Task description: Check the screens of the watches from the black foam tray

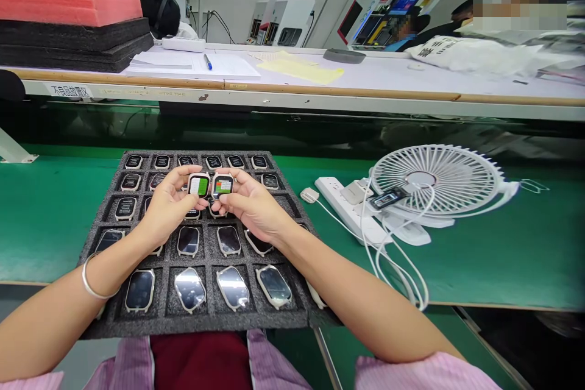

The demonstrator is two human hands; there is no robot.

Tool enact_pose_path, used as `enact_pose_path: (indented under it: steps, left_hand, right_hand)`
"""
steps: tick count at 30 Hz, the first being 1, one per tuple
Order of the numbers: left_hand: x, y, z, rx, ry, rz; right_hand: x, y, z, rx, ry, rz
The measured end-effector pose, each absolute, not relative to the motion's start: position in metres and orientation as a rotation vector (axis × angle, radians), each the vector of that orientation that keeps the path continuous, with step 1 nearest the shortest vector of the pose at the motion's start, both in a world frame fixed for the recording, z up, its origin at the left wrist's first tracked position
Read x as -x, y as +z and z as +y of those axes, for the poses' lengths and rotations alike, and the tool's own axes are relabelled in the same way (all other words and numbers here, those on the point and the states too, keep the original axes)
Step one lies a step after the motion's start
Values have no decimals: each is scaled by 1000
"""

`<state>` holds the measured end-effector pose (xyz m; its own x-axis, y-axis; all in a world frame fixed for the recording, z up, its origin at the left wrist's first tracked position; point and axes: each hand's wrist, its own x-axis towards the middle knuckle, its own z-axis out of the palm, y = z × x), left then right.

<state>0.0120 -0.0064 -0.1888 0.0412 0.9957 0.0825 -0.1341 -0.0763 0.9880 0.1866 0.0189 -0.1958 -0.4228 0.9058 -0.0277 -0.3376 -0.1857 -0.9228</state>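
Note:
My left hand [170, 200] pinches a small watch body [199, 186] with a lit green and white screen. Beside it my right hand [249, 204] grips a second watch body [223, 185], its screen showing red, green and white. Both are held side by side just above a black foam tray [208, 311] on my lap edge. The tray's pockets hold several more watch bodies [189, 240] with dark screens. A silver bangle [91, 285] circles my left wrist.
A white desk fan [439, 180] lies tilted on the green belt to the right, with a white power strip [347, 207], looped white cables [397, 262] and a small dark device. Behind runs a white bench with papers, foam sheets [68, 30] and people.

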Motion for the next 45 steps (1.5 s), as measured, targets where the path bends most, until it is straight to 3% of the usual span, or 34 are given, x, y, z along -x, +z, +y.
enact_pose_path:
  steps: [45]
  left_hand:
    - [-10, -191, -5, -1095, 1317, 1030]
  right_hand:
    - [-190, -192, 18, 807, 1729, -1095]
